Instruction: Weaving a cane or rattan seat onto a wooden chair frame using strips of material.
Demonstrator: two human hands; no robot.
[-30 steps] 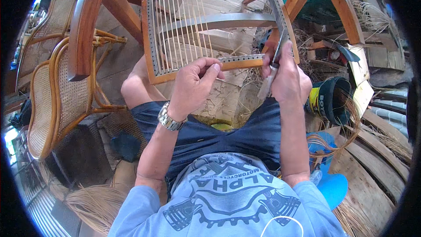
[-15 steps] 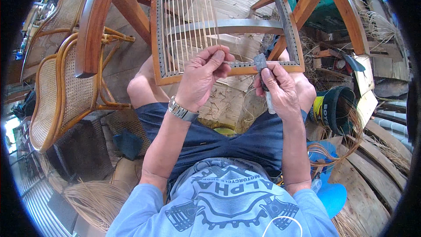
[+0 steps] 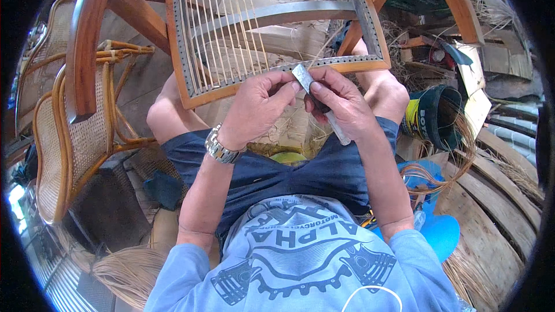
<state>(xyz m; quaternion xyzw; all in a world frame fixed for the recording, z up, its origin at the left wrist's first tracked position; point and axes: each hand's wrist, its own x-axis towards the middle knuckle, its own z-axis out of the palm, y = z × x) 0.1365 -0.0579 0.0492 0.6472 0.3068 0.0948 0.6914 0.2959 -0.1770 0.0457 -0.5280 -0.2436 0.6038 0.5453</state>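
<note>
A wooden chair seat frame (image 3: 191, 95) with pale cane strands (image 3: 217, 29) strung through its holed rim rests over my knees. My right hand (image 3: 341, 104) is shut on a flat metal blade (image 3: 315, 99), its grey tip up near the frame's front rail. My left hand (image 3: 257, 107) pinches a thin cane strand (image 3: 324, 43) against the blade tip. A metal watch (image 3: 219, 149) is on my left wrist.
A cane-backed wooden chair (image 3: 63, 144) stands at my left. Loose cane bundles lie at lower left (image 3: 130, 271) and right (image 3: 428, 173). A dark bucket (image 3: 436, 118) and a blue plastic stool (image 3: 439, 234) sit at my right, with wooden planks (image 3: 491, 214) beyond.
The chair frame has shifted left and nearer in view. My hands came together below the front rail, the blade now upright between them and the left fingers at its tip.
</note>
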